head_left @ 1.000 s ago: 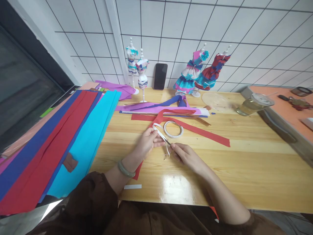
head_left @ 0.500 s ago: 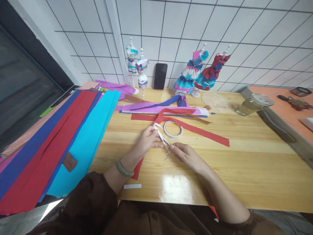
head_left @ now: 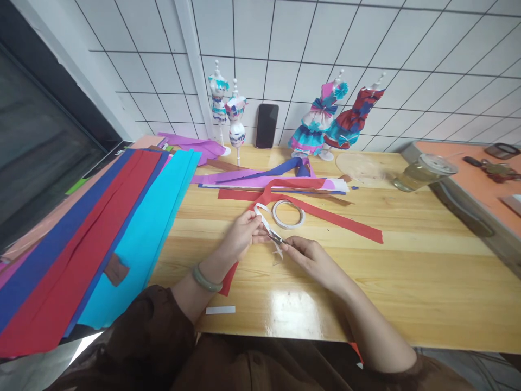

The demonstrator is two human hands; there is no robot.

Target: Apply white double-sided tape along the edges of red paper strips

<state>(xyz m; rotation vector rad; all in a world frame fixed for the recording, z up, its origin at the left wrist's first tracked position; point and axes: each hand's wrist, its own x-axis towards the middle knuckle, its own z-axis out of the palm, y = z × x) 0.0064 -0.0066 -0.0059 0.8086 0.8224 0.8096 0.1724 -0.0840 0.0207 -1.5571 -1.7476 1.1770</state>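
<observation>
My left hand (head_left: 244, 233) pinches a thin white tape strip (head_left: 262, 217), which loops up near its fingertips. Closed around the handles of small scissors (head_left: 277, 238) is my right hand (head_left: 307, 254); the blades point left at the strip, close to my left fingers. Just behind both hands lies a white tape roll (head_left: 288, 214), flat on the table. Red crepe strips (head_left: 342, 218) stretch behind and beside the roll, and one red end comes out under my left wrist. Small white scraps hang or lie below the blades.
Large crepe sheets (head_left: 150, 233) cover the left side. Purple and blue strips (head_left: 260, 178) lie farther back. Along the tiled wall stand two small mannequins (head_left: 236, 130), a phone (head_left: 267, 126) and two dressed figures (head_left: 317, 127). A glass jar (head_left: 423, 172) is at right, a white strip (head_left: 220, 310) at front.
The scissor blades show more clearly and sit slightly lower across the white strip. A piece of the strip now hangs below them. Both hands have barely moved.
</observation>
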